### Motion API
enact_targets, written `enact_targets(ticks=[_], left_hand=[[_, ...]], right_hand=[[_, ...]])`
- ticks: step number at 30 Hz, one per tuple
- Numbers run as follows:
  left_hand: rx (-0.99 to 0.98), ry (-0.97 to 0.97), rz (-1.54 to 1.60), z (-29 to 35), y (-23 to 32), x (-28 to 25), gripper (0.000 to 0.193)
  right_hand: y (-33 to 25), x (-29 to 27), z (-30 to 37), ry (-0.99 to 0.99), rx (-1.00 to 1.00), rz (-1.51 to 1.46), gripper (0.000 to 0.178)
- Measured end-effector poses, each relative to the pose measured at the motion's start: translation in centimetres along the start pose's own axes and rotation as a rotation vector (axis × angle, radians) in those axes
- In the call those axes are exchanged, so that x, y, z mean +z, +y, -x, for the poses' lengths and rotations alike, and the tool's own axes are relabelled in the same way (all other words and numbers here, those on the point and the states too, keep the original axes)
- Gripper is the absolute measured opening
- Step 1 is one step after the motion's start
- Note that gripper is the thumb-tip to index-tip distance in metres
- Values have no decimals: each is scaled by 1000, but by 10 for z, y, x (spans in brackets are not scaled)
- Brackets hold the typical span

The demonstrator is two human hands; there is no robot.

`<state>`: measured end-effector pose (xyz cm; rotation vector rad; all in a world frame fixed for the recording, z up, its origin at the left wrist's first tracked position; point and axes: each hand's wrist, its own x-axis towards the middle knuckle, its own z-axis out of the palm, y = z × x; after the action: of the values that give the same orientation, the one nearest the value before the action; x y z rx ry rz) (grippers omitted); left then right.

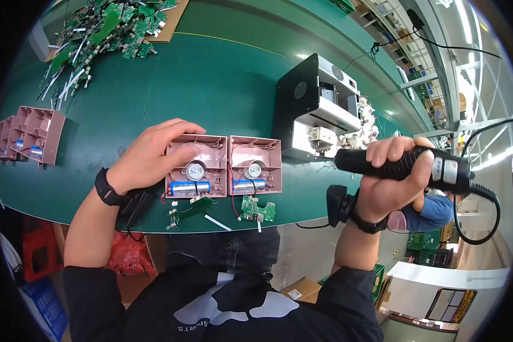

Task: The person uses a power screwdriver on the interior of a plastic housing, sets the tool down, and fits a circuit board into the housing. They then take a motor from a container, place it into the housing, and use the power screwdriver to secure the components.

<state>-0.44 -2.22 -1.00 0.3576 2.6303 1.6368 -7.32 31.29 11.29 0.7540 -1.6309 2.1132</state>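
Observation:
Two open pink plastic housings stand side by side before me, a left housing [219, 165] and a right housing [275, 165]. Each contains a blue battery [189, 188] and a round silver motor-like part [195, 170]. Wires run from them to small green circuit boards [259, 210] at the near side. My left hand [157, 153] grips the left housing's far left part, thumb inside and fingers over the far wall. Raised at the right, my right hand [396, 171] is wrapped around a black corded electric screwdriver [353, 161], whose bit I cannot make out.
A black and white boxy machine [302, 108] stands right of the housings, with white parts [366, 122] behind it. Circuit boards [114, 28] are heaped at the far left. More pink housings [50, 128] sit at the left. Another person [433, 212] is at the right.

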Motion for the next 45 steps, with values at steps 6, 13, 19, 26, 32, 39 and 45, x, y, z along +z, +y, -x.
enact_targets(ticks=[6,13,19,26,32,39,45], left_hand=[[-3,24,-89,-3,-6,5,25],[-9,116,-57,5,-13,7,25],[37,88,-51,-8,-17,11,26],[104,164,-25,-2,-32,16,26],[99,193,-39,1,-35,18,28],[76,156,-84,-1,-37,19,25],[58,153,-87,-1,-34,18,24]], right_hand=[[16,-16,-19,129,-6,169,32],[17,-5,-17,8,174,41,34],[-6,68,15,-204,194,-282,50],[23,154,41,-461,316,-251,57],[39,169,57,-541,344,-72,55],[48,169,59,-562,343,-98,52],[56,153,57,-638,498,-397,72]])
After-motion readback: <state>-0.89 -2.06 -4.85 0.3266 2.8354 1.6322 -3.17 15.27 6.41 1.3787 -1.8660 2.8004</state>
